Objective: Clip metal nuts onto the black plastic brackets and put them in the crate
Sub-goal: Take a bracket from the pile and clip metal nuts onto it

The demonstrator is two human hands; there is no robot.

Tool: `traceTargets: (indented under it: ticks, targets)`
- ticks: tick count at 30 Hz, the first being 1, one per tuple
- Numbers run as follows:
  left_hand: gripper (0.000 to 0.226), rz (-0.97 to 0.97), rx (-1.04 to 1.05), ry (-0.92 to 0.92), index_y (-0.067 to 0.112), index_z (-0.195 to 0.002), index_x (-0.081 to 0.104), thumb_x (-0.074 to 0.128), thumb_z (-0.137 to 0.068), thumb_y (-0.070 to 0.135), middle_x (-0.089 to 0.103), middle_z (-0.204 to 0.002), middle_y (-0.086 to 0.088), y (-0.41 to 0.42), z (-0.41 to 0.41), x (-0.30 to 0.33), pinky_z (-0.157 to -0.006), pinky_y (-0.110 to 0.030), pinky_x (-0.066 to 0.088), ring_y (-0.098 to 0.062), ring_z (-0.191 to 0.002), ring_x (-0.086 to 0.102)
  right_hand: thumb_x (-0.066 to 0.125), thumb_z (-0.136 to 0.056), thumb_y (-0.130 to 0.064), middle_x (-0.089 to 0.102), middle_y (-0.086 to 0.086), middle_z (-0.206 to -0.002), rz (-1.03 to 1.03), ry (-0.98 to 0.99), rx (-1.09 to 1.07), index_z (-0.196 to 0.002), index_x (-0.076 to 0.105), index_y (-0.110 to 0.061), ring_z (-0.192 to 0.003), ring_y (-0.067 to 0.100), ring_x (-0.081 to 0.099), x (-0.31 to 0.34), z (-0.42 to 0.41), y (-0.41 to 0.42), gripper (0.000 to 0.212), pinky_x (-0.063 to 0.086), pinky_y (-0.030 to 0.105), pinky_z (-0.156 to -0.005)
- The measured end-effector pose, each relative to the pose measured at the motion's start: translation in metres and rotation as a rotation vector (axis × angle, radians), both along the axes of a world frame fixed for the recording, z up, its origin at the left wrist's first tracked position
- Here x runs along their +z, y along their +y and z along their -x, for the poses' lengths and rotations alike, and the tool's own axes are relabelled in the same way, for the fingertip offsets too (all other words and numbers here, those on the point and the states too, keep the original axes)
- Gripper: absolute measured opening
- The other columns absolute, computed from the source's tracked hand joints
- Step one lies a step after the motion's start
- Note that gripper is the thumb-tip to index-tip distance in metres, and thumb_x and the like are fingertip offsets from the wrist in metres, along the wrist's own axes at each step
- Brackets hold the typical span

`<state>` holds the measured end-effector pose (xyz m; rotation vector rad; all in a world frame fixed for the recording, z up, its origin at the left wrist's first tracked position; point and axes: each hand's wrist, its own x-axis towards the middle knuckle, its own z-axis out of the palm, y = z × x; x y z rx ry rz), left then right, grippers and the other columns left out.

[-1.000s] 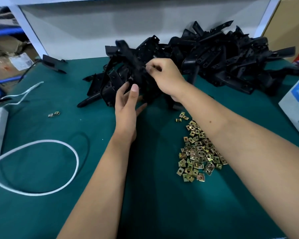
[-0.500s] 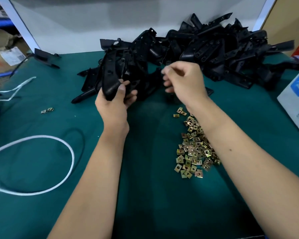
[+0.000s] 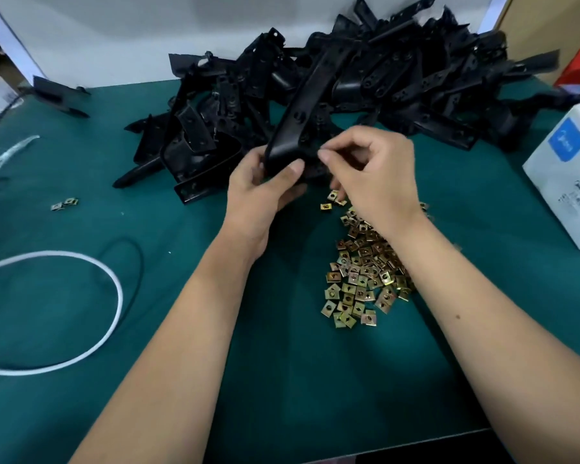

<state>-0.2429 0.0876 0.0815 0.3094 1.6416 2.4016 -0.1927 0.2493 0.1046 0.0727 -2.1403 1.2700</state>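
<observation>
Over the green mat, left hand (image 3: 260, 185) grips one black bracket (image 3: 302, 118); right hand (image 3: 372, 172) pinches at its edge (nut unseen). Bracket heap (image 3: 399, 85) and clip nuts (image 3: 365, 272) remain; no crate visible.

Left hand (image 3: 265, 189): grips the near end of a long black bracket (image 3: 302, 112), which slants up and away.
Right hand (image 3: 375, 175): fingertips pinched at the bracket's near end; any nut hidden.
Nuts (image 3: 365, 269): brass-coloured heap under the right wrist.
Bracket pile (image 3: 416, 78): behind the hands, on green mat (image 3: 282, 380).
White cable (image 3: 108, 279): looped at left.
</observation>
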Motion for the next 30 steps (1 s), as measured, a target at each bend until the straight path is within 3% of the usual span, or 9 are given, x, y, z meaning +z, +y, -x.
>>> traceTargets:
  ticks: [2, 5, 9, 13, 16, 21, 23, 26, 30]
  targets:
    - [0.038, -0.094, -0.022, -0.146, 0.008, -0.121, 0.055, 0.075, -0.092, 0.022, 0.062, -0.117, -0.018, 0.006, -0.001, 0.003, -0.090, -0.047, 0.061, -0.037, -0.104, 0.073, 0.075, -0.089, -0.009, 0.071, 0.001, -0.083, -0.263, 0.143, -0.136, -0.089, 0.077, -0.007, -0.072, 0.009, 0.063, 0.003, -0.001, -0.001, 0.003, 0.053, 0.027, -0.066]
    - [0.026, -0.210, -0.010, -0.249, 0.006, -0.114, 0.062, 0.070, -0.097, 0.024, 0.069, -0.109, -0.018, 0.010, -0.004, 0.006, -0.083, -0.041, 0.062, -0.027, -0.095, 0.075, 0.077, -0.089, -0.012, 0.073, 0.001, -0.099, -0.481, 0.158, 0.051, -0.105, 0.077, -0.008, -0.091, 0.011, 0.067, 0.006, -0.003, -0.013, 0.016, 0.054, 0.026, -0.080]
    - [0.014, -0.266, 0.136, -0.283, 0.009, -0.115, 0.063, 0.061, -0.102, 0.009, 0.077, -0.097, -0.010, 0.000, 0.003, 0.007, -0.075, -0.029, 0.061, -0.020, -0.083, 0.075, 0.075, -0.092, -0.026, 0.076, -0.009, -0.105, -0.186, -0.028, 0.123, -0.116, 0.074, -0.017, -0.097, 0.007, 0.071, 0.004, -0.010, -0.003, 0.025, 0.060, 0.031, -0.075]
    - [0.013, -0.345, 0.091, -0.308, 0.005, -0.112, 0.066, 0.060, -0.102, 0.011, 0.076, -0.112, -0.014, -0.017, 0.012, 0.006, -0.079, -0.027, 0.061, -0.023, -0.093, 0.076, 0.071, -0.095, -0.025, 0.075, -0.008, -0.099, -0.406, -0.273, -0.143, -0.096, 0.079, -0.024, -0.097, 0.012, 0.067, -0.005, -0.002, 0.030, 0.008, 0.055, 0.041, -0.092]
    - [0.020, -0.423, 0.027, -0.376, -0.001, -0.113, 0.068, 0.059, -0.103, 0.014, 0.077, -0.109, -0.013, -0.016, 0.012, 0.006, -0.076, -0.025, 0.060, -0.024, -0.096, 0.076, 0.074, -0.091, -0.044, 0.066, -0.003, -0.101, -0.528, -0.449, -0.164, -0.097, 0.078, -0.029, -0.097, 0.019, 0.062, -0.015, 0.000, 0.025, 0.016, 0.052, 0.039, -0.087]
    - [0.033, -0.473, -0.012, -0.435, 0.003, -0.075, 0.082, 0.063, -0.099, 0.014, 0.078, -0.091, -0.011, -0.008, 0.008, 0.006, -0.071, -0.027, 0.061, -0.024, -0.085, 0.077, 0.080, -0.088, -0.029, 0.063, -0.006, -0.095, -0.517, -0.402, -0.097, -0.090, 0.076, -0.023, -0.084, 0.012, 0.057, -0.015, 0.003, 0.014, 0.008, 0.052, 0.037, -0.081]
    - [0.034, -0.469, -0.032, -0.419, 0.004, -0.074, 0.082, 0.063, -0.099, 0.016, 0.078, -0.091, -0.010, -0.008, 0.008, 0.005, -0.072, -0.026, 0.061, -0.024, -0.087, 0.077, 0.080, -0.088, -0.024, 0.064, -0.009, -0.092, -0.482, -0.409, -0.070, -0.092, 0.075, -0.021, -0.079, 0.007, 0.055, -0.017, 0.003, 0.013, 0.007, 0.052, 0.037, -0.081]
    - [0.035, -0.465, -0.036, -0.424, 0.005, -0.074, 0.082, 0.062, -0.100, 0.015, 0.078, -0.092, -0.009, -0.008, 0.009, 0.005, -0.073, -0.027, 0.061, -0.024, -0.089, 0.077, 0.079, -0.089, -0.028, 0.067, 0.002, -0.104, -0.525, -0.444, -0.098, -0.109, 0.074, -0.017, -0.095, 0.020, 0.062, -0.019, 0.006, 0.015, 0.024, 0.052, 0.040, -0.089]
    - [0.012, -0.485, -0.055, -0.442, 0.002, -0.077, 0.080, 0.072, -0.086, 0.006, 0.076, -0.090, -0.009, -0.009, 0.009, 0.001, -0.075, -0.025, 0.059, -0.022, -0.088, 0.075, 0.080, -0.089, -0.027, 0.064, 0.001, -0.102, -0.521, -0.457, -0.088, -0.100, 0.070, -0.018, -0.096, 0.022, 0.061, -0.020, 0.006, 0.016, 0.017, 0.048, 0.034, -0.082]
